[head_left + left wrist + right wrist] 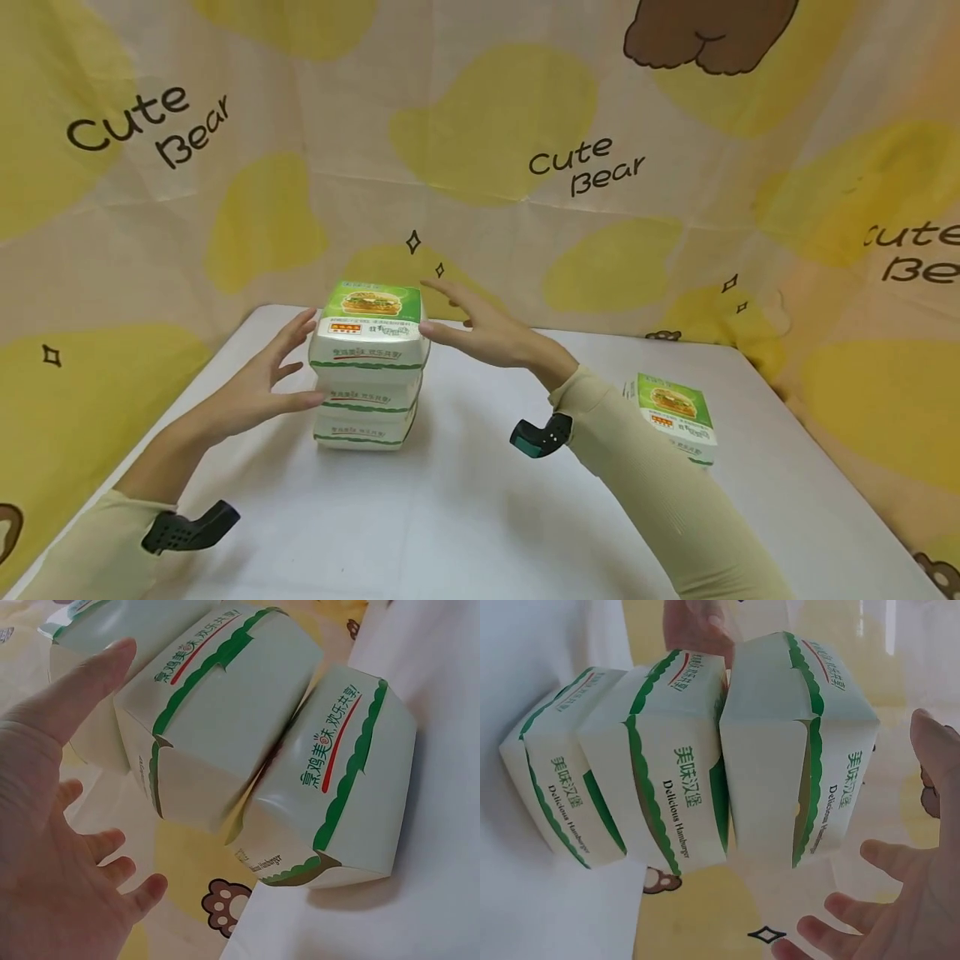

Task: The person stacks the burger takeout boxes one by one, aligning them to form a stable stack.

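Note:
Three white-and-green paper hamburger boxes stand in a stack on the white table: a top box [371, 350], a middle box [360, 393] and a bottom box [360, 435]. The top box has a burger picture on its lid. At the stack's left side is my left hand [243, 396], fingers spread and thumb near the middle box; I cannot tell whether the thumb touches. My right hand [491, 333] is to the right of the top box. In the right wrist view, a gap shows between its loosely extended fingers [889, 859] and that box [799, 750]. Neither hand holds anything.
Another hamburger box [675, 417] sits alone on the table's right side, beyond the right forearm. A cloth printed with yellow patches and "Cute Bear" lettering [480, 125] hangs behind the white table [450, 525]. Each wrist wears a black device [543, 435].

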Tool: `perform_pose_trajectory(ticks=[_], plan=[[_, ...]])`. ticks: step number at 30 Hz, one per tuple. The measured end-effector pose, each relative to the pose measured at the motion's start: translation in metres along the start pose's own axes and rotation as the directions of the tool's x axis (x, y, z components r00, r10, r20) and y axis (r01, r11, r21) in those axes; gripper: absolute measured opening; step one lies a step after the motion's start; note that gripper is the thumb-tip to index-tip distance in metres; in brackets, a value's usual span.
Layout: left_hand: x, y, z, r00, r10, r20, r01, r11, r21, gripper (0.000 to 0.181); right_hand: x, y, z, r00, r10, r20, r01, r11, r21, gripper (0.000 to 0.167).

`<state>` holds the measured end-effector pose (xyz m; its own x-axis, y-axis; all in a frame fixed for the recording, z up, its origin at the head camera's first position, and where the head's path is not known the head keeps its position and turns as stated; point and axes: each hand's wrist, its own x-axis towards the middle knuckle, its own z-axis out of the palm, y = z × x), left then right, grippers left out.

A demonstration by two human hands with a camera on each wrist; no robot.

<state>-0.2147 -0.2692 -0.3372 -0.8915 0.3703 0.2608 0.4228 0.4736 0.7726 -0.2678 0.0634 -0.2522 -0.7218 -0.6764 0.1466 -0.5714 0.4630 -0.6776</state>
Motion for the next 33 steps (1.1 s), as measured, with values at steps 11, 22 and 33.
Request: perform_pose_trajectory(ticks=[11, 22, 33], plan=[[-0.006, 0.003, -0.005, 1.0, 0.021, 0.02, -0.02, 0.999, -0.036, 0.111, -0.03, 0.019, 0.004, 0.999, -0.003, -0.044, 0.004, 1.0, 0.01, 0.066], [-0.005, 0.012, -0.009, 0.999, 0.041, 0.021, -0.04, 0.997, -0.068, 0.105, -0.054, 0.035, 0.002, 0.997, -0.018, -0.08, 0.016, 1.0, -0.017, 0.067], [-0.007, 0.013, -0.015, 0.998, 0.07, 0.003, -0.069, 0.992, -0.108, 0.093, -0.069, 0.049, 0.003, 0.994, -0.009, -0.108, 0.008, 1.0, -0.009, 0.065]])
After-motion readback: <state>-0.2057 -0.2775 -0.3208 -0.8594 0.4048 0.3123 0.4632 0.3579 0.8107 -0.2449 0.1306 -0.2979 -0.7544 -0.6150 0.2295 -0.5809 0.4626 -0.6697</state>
